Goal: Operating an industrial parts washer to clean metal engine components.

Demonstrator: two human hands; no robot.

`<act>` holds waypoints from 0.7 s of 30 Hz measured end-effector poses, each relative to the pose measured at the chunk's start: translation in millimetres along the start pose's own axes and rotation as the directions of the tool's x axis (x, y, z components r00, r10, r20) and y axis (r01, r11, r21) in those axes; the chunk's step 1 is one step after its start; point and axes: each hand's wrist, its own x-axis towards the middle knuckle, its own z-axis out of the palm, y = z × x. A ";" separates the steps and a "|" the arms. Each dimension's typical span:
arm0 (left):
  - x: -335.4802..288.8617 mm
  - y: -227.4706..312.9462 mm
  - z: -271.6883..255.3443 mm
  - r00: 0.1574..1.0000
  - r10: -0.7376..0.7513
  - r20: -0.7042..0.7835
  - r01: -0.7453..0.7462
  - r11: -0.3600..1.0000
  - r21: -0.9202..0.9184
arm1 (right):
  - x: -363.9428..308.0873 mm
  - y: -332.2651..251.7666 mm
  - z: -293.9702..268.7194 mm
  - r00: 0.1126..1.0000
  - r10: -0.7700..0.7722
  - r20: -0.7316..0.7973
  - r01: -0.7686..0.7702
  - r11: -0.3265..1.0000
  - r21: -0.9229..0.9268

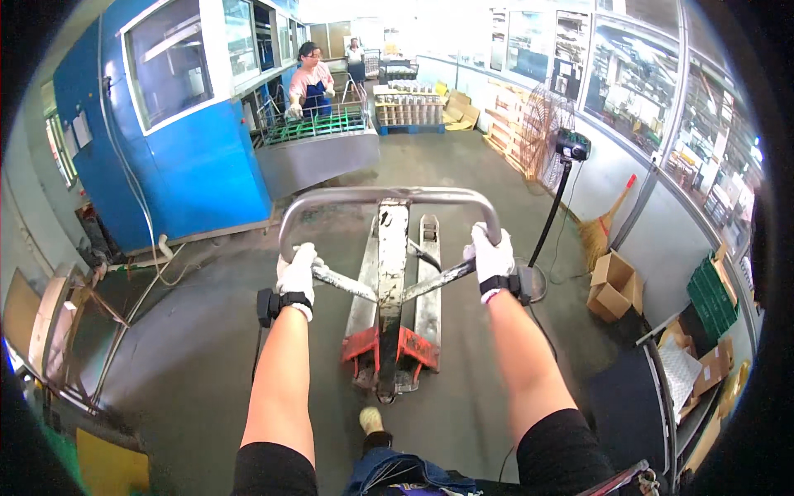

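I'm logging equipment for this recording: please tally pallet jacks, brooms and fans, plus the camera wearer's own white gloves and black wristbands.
Pallet jack: 1
Broom: 1
Fan: 1
White gloves: 2
Black wristbands: 2
Total: 7

From our head we look widely forward and down, near the handle [389, 194], toward the far edge of the floor [422, 161].
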 end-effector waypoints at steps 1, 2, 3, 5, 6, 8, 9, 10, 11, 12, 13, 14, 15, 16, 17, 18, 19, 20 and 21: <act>22.5 -4.5 8.7 0.999 0.028 0.016 -0.027 0.999 -0.035 | 13.8 -1.3 9.8 0.999 -0.032 0.020 0.030 0.998 0.053; 40.0 -10.5 14.6 1.000 0.014 0.027 -0.013 0.999 -0.035 | 25.4 -2.7 19.5 0.999 0.025 0.031 -0.028 0.992 0.127; 61.0 -14.2 30.2 0.999 0.009 0.047 -0.006 0.999 -0.046 | 42.2 5.3 28.6 0.999 -0.018 -0.044 0.023 0.993 0.114; 101.1 -19.8 60.0 0.999 -0.012 0.053 0.015 0.997 -0.071 | 80.7 14.7 42.9 0.998 0.019 -0.066 -0.016 0.999 0.043; 116.5 -25.5 72.7 0.997 -0.032 0.075 0.037 0.997 -0.064 | 97.9 24.4 43.2 0.997 0.018 -0.074 -0.016 0.999 0.034; 156.4 -52.8 91.8 0.992 -0.053 0.116 0.053 0.999 0.004 | 138.5 49.8 47.5 0.997 0.021 -0.081 -0.018 0.999 0.032; 175.9 -58.4 100.4 0.992 -0.054 0.116 0.054 0.999 0.008 | 149.9 51.6 58.2 0.996 0.025 -0.082 -0.022 0.999 0.034; 195.5 -64.8 110.7 0.991 -0.061 0.123 0.063 0.998 -0.015 | 161.7 53.8 67.6 0.995 0.024 -0.100 -0.017 0.998 0.067; 214.4 -71.8 120.2 0.989 -0.067 0.130 0.073 0.997 -0.038 | 174.5 56.0 77.1 0.993 0.025 -0.119 -0.013 0.995 0.101; 231.3 -75.8 134.8 0.990 -0.082 0.117 0.088 0.995 -0.045 | 193.0 60.7 84.2 0.991 0.015 -0.136 -0.010 0.999 0.043; 250.2 -81.6 148.5 0.989 -0.081 0.127 0.087 0.995 -0.040 | 212.7 65.9 91.2 0.989 0.016 -0.146 -0.009 0.999 0.048; 269.6 -87.9 162.1 0.989 -0.077 0.130 0.079 0.997 -0.016 | 233.5 71.4 98.5 0.988 0.013 -0.151 -0.005 0.998 0.057; 287.8 -95.9 176.7 0.989 -0.072 0.130 0.072 0.997 0.006 | 255.9 77.0 104.1 0.988 0.010 -0.153 0.000 0.998 0.063; 307.0 -103.7 191.5 0.988 -0.072 0.135 0.071 0.997 0.008 | 279.1 82.9 110.3 0.987 0.010 -0.157 0.001 0.998 0.065; 327.5 -111.1 207.0 0.988 -0.044 0.146 0.046 0.999 -0.006 | 303.3 88.6 116.8 0.987 -0.001 -0.161 0.018 0.994 0.103; 346.7 -116.9 220.7 0.988 -0.021 0.150 0.024 1.000 -0.015 | 325.4 92.6 124.5 0.987 -0.004 -0.163 0.027 0.990 0.140; 365.4 -116.9 237.5 0.989 -0.015 0.147 0.015 1.000 0.007 | 345.9 87.6 133.6 0.990 -0.013 -0.143 0.027 0.995 0.097; 382.3 -128.0 244.6 0.989 -0.020 0.144 0.020 1.000 0.005 | 365.7 102.3 141.7 0.991 0.008 -0.137 0.013 0.989 0.150; 403.7 -138.5 257.6 0.988 -0.014 0.154 0.016 1.000 -0.011 | 390.6 111.2 148.1 0.991 0.009 -0.135 0.019 0.979 0.205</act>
